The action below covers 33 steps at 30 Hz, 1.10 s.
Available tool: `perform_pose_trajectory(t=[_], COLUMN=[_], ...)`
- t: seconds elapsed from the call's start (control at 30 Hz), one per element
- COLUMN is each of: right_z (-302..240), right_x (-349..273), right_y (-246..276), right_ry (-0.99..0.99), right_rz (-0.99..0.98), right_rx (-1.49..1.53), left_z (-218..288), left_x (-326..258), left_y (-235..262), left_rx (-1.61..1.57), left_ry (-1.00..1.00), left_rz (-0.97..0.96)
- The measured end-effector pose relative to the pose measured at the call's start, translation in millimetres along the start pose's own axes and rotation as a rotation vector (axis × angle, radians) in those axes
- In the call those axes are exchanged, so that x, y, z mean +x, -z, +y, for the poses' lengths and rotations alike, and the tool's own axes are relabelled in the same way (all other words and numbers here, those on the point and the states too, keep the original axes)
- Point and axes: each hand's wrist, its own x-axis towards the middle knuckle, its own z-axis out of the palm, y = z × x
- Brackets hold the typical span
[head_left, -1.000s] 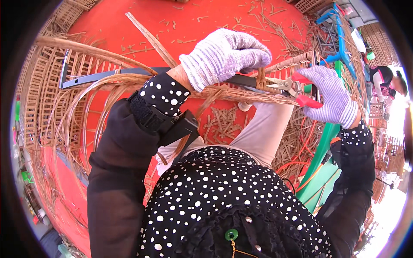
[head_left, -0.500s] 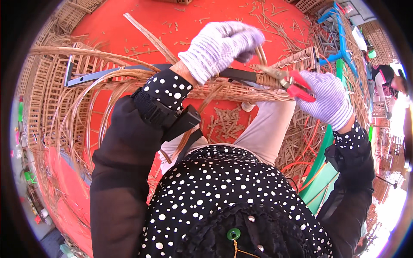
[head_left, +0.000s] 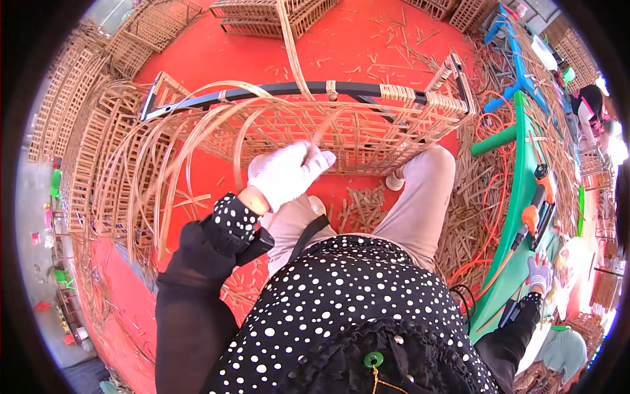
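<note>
A dark metal frame (head_left: 295, 88) filled with woven rattan lattice (head_left: 394, 128) lies across my knees. Long loose rattan strands (head_left: 164, 171) arch out from its left end. My left hand (head_left: 289, 174), in a white glove, is closed on a thin rattan strip at the lattice's near edge. My right hand (head_left: 540, 272), also gloved, hangs low at the far right beside a green bench (head_left: 518, 197). It is small in the picture, and I cannot tell whether it holds anything. An orange and black power tool (head_left: 535, 210) lies on the bench just above it.
Stacks of lattice panels (head_left: 85, 131) stand along the left and at the top. Rattan offcuts (head_left: 361, 203) litter the red floor (head_left: 216, 52). A blue tool (head_left: 518, 59) and orange cable (head_left: 499, 131) lie at the right. Another person (head_left: 590, 105) is at the far right.
My right hand has left the frame and dropped to the right by the green bench, and the red-handled pliers are out of sight. My left hand has moved down from the top bar to the lattice's near edge.
</note>
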Motion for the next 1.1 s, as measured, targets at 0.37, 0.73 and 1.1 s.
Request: perform_pose_trajectory(t=[0.37, 0.73, 1.1], right_z=[-273.5, -333.9, -304.6], right_x=[-195.2, -188.0, -232.9], right_y=[142.3, 158.5, 200.1], right_ry=[1.533, 1.022, 0.869], right_rz=[0.098, -1.534, -1.231], right_rx=[1.188, 2.39, 2.274], left_z=[156.7, 52.7, 56.3], left_x=[47.0, 101.0, 83.1], left_y=[2.9, -15.2, -24.7], left_rx=[-0.46, 0.681, 0.629], left_ry=[-0.218, -0.532, -0.561], left_rz=[-0.547, 0.243, 0.292])
